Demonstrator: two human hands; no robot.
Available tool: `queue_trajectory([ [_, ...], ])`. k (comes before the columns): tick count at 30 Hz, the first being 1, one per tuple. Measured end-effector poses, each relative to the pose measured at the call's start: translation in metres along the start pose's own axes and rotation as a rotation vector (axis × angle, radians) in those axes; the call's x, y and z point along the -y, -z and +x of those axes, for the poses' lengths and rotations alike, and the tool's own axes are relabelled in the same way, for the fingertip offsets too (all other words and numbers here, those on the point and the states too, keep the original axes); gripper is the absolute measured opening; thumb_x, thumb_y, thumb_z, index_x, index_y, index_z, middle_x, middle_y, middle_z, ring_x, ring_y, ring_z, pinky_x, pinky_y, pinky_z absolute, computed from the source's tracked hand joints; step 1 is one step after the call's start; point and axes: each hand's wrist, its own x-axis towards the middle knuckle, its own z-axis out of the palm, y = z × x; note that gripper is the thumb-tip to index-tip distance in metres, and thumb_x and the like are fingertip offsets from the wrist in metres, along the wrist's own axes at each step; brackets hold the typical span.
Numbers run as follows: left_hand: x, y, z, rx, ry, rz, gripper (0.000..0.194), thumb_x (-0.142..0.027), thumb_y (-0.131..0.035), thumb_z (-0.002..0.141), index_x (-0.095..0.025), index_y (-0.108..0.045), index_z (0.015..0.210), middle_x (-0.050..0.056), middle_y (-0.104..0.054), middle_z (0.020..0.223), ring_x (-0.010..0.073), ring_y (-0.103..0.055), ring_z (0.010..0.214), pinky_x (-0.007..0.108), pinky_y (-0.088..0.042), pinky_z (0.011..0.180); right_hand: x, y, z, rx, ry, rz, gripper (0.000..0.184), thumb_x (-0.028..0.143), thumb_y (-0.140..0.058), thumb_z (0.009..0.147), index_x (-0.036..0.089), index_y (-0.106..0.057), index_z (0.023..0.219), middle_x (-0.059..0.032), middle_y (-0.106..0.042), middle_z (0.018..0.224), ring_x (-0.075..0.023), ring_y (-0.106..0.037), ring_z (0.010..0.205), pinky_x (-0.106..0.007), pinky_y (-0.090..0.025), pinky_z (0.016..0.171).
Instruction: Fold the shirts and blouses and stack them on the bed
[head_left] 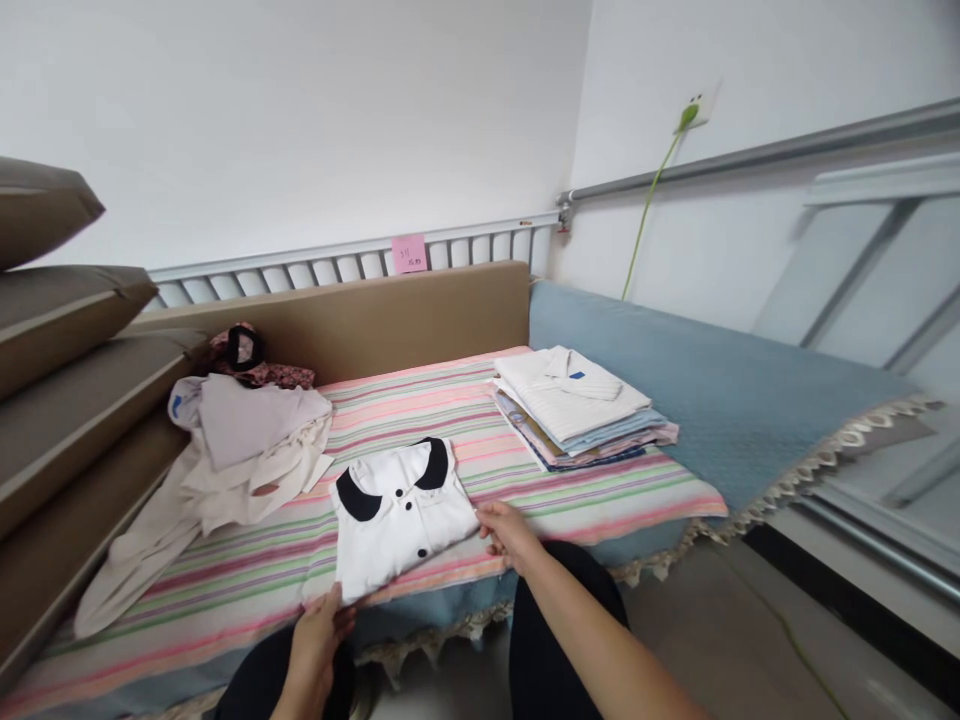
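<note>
A white shirt (401, 525) with a black collar and black buttons lies folded into a rectangle on the striped cloth, close to the sofa's front edge. At its near left corner is my left hand (321, 632), fingers closed on the fabric. My right hand (510, 535) pinches the near right corner between thumb and fingers. To the right, a neat stack of folded clothes (574, 405) has a white striped shirt on top. A loose heap of light clothes (244, 430) lies to the left.
The striped cloth (405, 375) covers the seat. Large brown cushions (82, 400) are piled at left. A brown backrest (420, 310) and a blue cover (675, 370) bound the back and right. A green cord (643, 220) hangs from a wall socket.
</note>
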Motion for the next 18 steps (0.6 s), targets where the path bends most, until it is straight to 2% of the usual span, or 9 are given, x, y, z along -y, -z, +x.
queue_trajectory([
  [4, -0.004, -0.003, 0.000, -0.021, -0.018, 0.048, 0.014, -0.032, -0.048, 0.080, -0.019, -0.053, 0.076, 0.003, -0.060, 0.068, 0.0154, -0.060, 0.058, 0.033, -0.052, 0.066, -0.006, -0.003, 0.011, -0.143, 0.061, -0.104, 0.009, 0.020, -0.046, 0.081, 0.019, -0.047, 0.072, 0.0075, -0.048, 0.050, -0.0037, -0.030, 0.034, -0.018, -0.036, 0.040],
  [7, -0.002, 0.000, 0.001, -0.023, -0.052, 0.138, 0.018, -0.033, -0.046, 0.080, -0.019, -0.053, 0.073, 0.004, -0.060, 0.067, 0.0181, -0.061, 0.060, 0.036, -0.053, 0.067, -0.009, -0.002, 0.014, -0.195, 0.101, -0.198, 0.013, 0.020, -0.050, 0.075, 0.019, -0.047, 0.063, 0.0059, -0.048, 0.048, -0.0062, -0.037, 0.036, -0.019, -0.035, 0.041],
  [10, -0.005, 0.007, 0.002, -0.034, -0.179, 0.299, 0.021, -0.038, -0.051, 0.075, -0.017, -0.057, 0.077, 0.008, -0.063, 0.075, 0.0256, -0.063, 0.076, 0.043, -0.051, 0.076, -0.005, 0.001, 0.010, -0.207, 0.203, -0.252, 0.014, 0.018, -0.055, 0.069, 0.018, -0.050, 0.056, 0.0025, -0.054, 0.057, -0.0100, -0.051, 0.053, -0.020, -0.038, 0.049],
  [11, -0.008, 0.009, 0.002, -0.071, -0.283, 0.372, 0.025, -0.039, -0.054, 0.073, -0.016, -0.058, 0.082, 0.010, -0.064, 0.083, 0.0283, -0.061, 0.085, 0.046, -0.049, 0.082, -0.003, 0.002, 0.009, -0.208, 0.239, -0.258, 0.012, 0.018, -0.056, 0.068, 0.018, -0.052, 0.057, 0.0014, -0.057, 0.063, -0.0112, -0.054, 0.062, -0.019, -0.039, 0.054],
  [13, -0.018, 0.007, 0.002, -0.171, -0.593, 0.541, 0.036, -0.040, -0.054, 0.073, -0.013, -0.058, 0.096, 0.015, -0.061, 0.102, 0.0317, -0.055, 0.103, 0.049, -0.041, 0.095, 0.002, 0.001, 0.007, -0.199, 0.282, -0.254, 0.007, 0.020, -0.057, 0.069, 0.019, -0.056, 0.062, 0.0004, -0.060, 0.074, -0.0120, -0.056, 0.073, -0.018, -0.040, 0.058],
  [15, -0.029, -0.004, 0.002, -0.209, -0.935, 0.714, 0.044, -0.040, -0.046, 0.080, -0.010, -0.055, 0.110, 0.018, -0.057, 0.115, 0.0309, -0.049, 0.113, 0.048, -0.036, 0.101, 0.007, -0.001, 0.008, -0.172, 0.262, -0.236, 0.007, 0.025, -0.054, 0.073, 0.019, -0.057, 0.070, 0.0009, -0.060, 0.072, -0.0107, -0.055, 0.065, -0.019, -0.038, 0.052],
  [16, -0.033, -0.013, 0.003, -0.182, -1.069, 0.790, 0.045, -0.039, -0.042, 0.083, -0.009, -0.054, 0.115, 0.018, -0.056, 0.120, 0.0296, -0.047, 0.117, 0.047, -0.035, 0.102, 0.010, -0.003, 0.009, -0.153, 0.231, -0.225, 0.010, 0.027, -0.052, 0.076, 0.019, -0.057, 0.073, 0.0018, -0.057, 0.067, -0.0095, -0.052, 0.056, -0.019, -0.034, 0.046],
  [18, -0.039, -0.033, 0.006, -0.091, -1.200, 0.906, 0.045, -0.037, -0.037, 0.087, -0.011, -0.052, 0.121, 0.016, -0.052, 0.128, 0.0273, -0.042, 0.124, 0.045, -0.035, 0.103, 0.016, -0.007, 0.013, -0.114, 0.147, -0.199, 0.014, 0.031, -0.048, 0.079, 0.019, -0.054, 0.074, 0.0046, -0.050, 0.057, -0.0069, -0.042, 0.041, -0.019, -0.024, 0.038],
])
